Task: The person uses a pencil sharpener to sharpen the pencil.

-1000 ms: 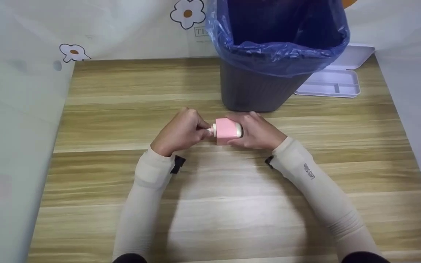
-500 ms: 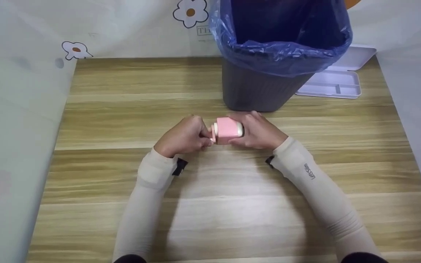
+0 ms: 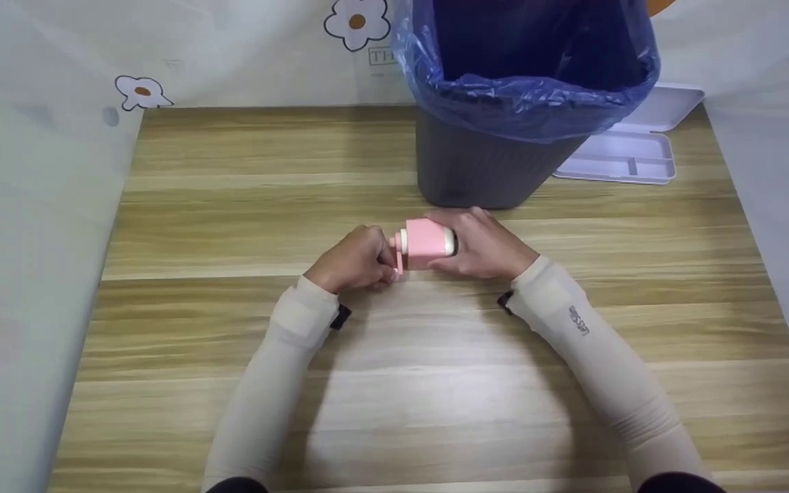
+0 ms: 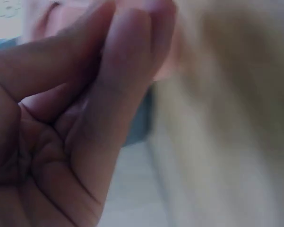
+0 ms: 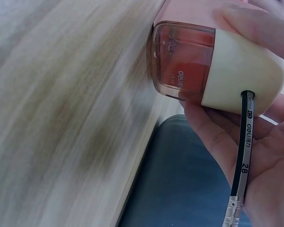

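Observation:
A pink and cream crank pencil sharpener [image 3: 427, 241] lies sideways in my right hand [image 3: 489, 245], its cream end toward the palm. In the right wrist view, a black and silver pencil [image 5: 245, 142] sticks out of the hole in the cream part, alongside the palm. The sharpener's see-through shavings drawer [image 5: 184, 64] faces that camera. My left hand [image 3: 355, 259] pinches the end of the pink crank handle [image 3: 399, 262] on the other side. Up close in the left wrist view, its thumb and fingertips meet, hiding most of the handle.
Just beyond the hands stands a dark grey bin [image 3: 483, 164] lined with a blue bag [image 3: 524, 113]. Behind it at the right, an open white pencil case [image 3: 641, 171] lies on the wood-grain table [image 3: 264, 157]. Flower-printed sheeting [image 3: 244, 55] borders the back and sides.
My left hand has shifted toward me and slightly right, swinging the crank handle round from pointing leftward to pointing toward me. The right hand and the sharpener have stayed nearly in place.

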The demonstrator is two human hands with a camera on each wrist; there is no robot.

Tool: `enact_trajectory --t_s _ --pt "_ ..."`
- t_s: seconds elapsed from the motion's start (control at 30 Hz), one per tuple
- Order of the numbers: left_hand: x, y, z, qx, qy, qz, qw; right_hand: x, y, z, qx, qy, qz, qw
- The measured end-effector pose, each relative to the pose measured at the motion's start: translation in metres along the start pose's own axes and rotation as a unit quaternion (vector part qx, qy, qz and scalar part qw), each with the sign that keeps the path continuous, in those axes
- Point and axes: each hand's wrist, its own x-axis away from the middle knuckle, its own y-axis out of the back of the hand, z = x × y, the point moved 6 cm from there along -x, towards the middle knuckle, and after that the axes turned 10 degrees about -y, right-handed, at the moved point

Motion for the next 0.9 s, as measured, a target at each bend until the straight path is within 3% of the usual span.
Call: enact_trajectory --t_s 0.17,0.47,0.67,0.77,0.9 --pt "-0.003 -0.003 0.017 0.049 0.063 -0.008 0.9968 -0.001 -0.001 -0.001 -0.003 0.000 -0.003 1.000" --pt "-0.005 -0.008 0.032 0.141 0.126 -0.024 0.9818 0.000 -0.003 -0.002 -0.004 0.007 -0.003 1.000" --pt "-0.012 -0.004 0.035 0.117 0.138 -0.051 0.9822 0.001 -0.003 -0.003 -0.015 0.009 -0.002 1.000" --pt "-0.015 -0.002 0.034 0.105 0.130 -0.046 0.9849 0.001 -0.003 -0.003 -0.017 0.008 -0.002 1.000" --pt "-0.020 0.006 0.031 0.034 0.106 -0.060 0.9920 -0.001 -0.002 -0.002 -0.017 0.010 -0.004 1.000"
